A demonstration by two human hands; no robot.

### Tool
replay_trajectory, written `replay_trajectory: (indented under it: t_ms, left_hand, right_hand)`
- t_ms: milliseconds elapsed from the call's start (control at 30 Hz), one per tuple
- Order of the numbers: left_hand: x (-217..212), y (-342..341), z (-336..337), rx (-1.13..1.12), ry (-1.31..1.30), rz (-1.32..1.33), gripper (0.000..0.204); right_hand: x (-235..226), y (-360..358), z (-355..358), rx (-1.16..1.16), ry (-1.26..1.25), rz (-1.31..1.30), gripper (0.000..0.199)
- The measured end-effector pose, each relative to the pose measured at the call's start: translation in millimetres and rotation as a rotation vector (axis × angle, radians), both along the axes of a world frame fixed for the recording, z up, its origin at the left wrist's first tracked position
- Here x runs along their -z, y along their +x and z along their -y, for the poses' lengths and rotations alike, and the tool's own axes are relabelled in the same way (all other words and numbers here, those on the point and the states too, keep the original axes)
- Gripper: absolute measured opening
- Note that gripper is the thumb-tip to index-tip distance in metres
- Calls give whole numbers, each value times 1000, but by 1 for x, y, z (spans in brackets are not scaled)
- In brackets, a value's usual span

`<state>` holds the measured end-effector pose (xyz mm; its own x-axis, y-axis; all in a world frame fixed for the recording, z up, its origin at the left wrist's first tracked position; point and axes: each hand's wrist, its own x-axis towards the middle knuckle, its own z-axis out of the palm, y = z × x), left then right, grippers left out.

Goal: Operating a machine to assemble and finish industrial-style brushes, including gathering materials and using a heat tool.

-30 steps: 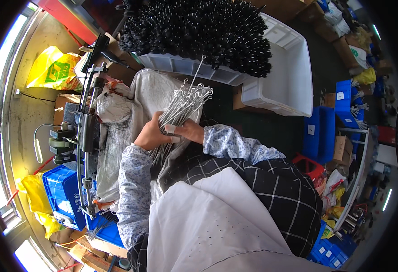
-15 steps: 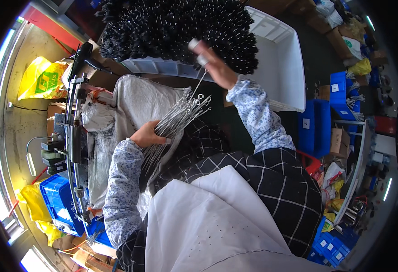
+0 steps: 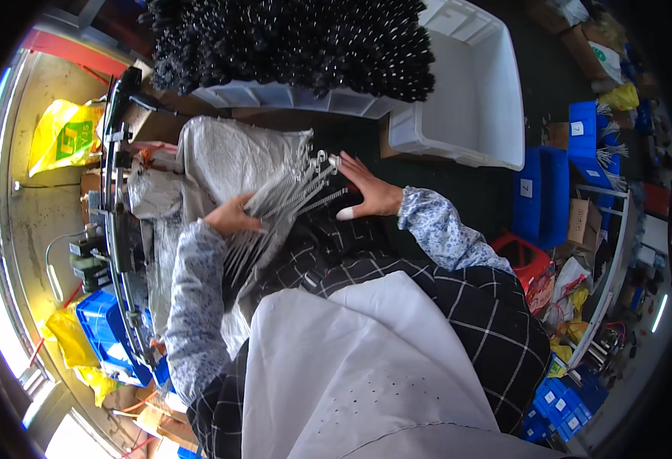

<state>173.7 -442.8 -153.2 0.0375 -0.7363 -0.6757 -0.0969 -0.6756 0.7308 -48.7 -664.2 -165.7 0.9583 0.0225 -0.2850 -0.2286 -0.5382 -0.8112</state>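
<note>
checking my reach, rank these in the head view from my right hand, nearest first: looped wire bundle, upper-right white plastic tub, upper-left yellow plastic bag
From the right hand:
1. Looped wire bundle, just left
2. White plastic tub, upper right
3. Yellow plastic bag, far left

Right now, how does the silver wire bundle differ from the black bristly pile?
The silver wire bundle shows small end loops, while the black bristly pile shows pale tips. The bundle is slim; the pile looks much bulkier. The left hand holds the bundle at a slant; the pile rises above a white bin. Both gather many pieces together.
</note>
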Motion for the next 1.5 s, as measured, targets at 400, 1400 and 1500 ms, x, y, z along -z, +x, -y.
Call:
replay_trajectory:
  t_ms: [400,1400,1500]
  left_hand:
    - [-49,-10,42,0,-167,-39,63]
    - [70,-115,257,-783,95,-1001,33]
    - [108,-141,298,-1187,112,-1361,41]
  right_hand:
    - [-19,66,-79,498,1380,449,73]
    - [13,-194,301,1232,1444,835,18]
    - [46,-189,315,1024,1858,828,15]
